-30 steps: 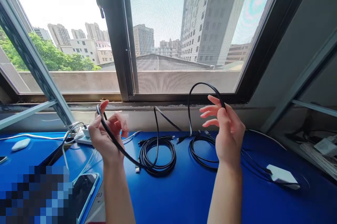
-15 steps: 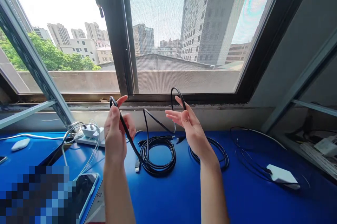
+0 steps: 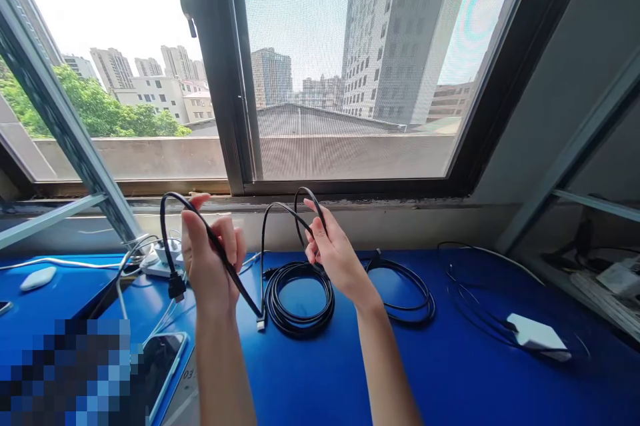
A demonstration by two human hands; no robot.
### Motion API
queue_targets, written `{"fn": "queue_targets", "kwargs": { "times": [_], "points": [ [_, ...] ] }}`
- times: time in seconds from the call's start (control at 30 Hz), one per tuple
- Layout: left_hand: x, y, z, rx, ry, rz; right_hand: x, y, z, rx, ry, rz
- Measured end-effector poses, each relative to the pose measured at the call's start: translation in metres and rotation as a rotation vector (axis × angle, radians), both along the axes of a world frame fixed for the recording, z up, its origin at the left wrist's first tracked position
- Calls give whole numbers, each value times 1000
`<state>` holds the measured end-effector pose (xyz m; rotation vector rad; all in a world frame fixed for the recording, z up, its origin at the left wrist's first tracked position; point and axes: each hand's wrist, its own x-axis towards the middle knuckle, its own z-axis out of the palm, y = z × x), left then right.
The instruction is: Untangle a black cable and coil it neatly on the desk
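Near edge, left: phone [image 3: 165, 363] lying screen up on the blue desk [image 3: 310, 386], a printed card [image 3: 184, 389] beside it, only partly in view.

Both forearms reach in from the bottom. Left hand [image 3: 213, 253]: raised over the desk, fingers curled, black cable [image 3: 229, 266] running between thumb and fingers; grip looks loose. The cable arches over the thumb, its end dropping on the outer side with a dark plug [image 3: 177, 286] hanging just beside the hand. From the palm it slopes down toward the desk, bends sharply near a silver-tipped connector [image 3: 261, 325], then rises and arcs across to the right hand [image 3: 336, 254]. Right hand: thumb and fingers pinching the cable, a narrow loop standing up above the fingertips.

On the desk, between and beyond the forearms: round coil [image 3: 271, 306] of black cord, many turns. Right of it, a looser coil [image 3: 425, 314], partly behind the right hand. Farther right, a white box [image 3: 537, 336] with dark leads. Far left, a white mouse [image 3: 39, 278]; nearer the left hand, a white power strip [image 3: 156, 267] with wires about it.

Behind the desk: window [image 3: 240, 113], slanting metal post [image 3: 75, 126] on the left. Outside: green trees [image 3: 105, 109], then tall buildings [image 3: 390, 46].
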<state>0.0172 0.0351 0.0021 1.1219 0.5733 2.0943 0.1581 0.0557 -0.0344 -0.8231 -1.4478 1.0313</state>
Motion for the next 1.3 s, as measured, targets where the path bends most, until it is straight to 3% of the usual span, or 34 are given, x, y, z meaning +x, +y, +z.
{"fn": "queue_targets", "kwargs": {
  "times": [0.23, 0.5, 0.77, 0.93, 1.17, 1.23, 1.3],
  "points": [
    [-11, 6, -2, -4, 97, 33, 14, -13, 13, 66, 95, -257],
    [1, 16, -10, -106, 161, -46, 6, -42, 25, 178, -127, -268],
    [16, 24, -15, -178, 317, -144, -2, -40, 25, 296, -246, -321],
    [7, 15, -11, -136, 388, -48, 14, -41, 28, 400, -208, -523],
    [-2, 11, -10, 73, 449, 286, 25, -48, 29, 560, -194, -703],
    [-1, 18, -16, 71, 544, 290, 27, -52, 30, 623, -218, -717],
    [2, 24, -22, 23, 622, 213, 27, -56, 29, 714, -233, -703]
  ]
}}
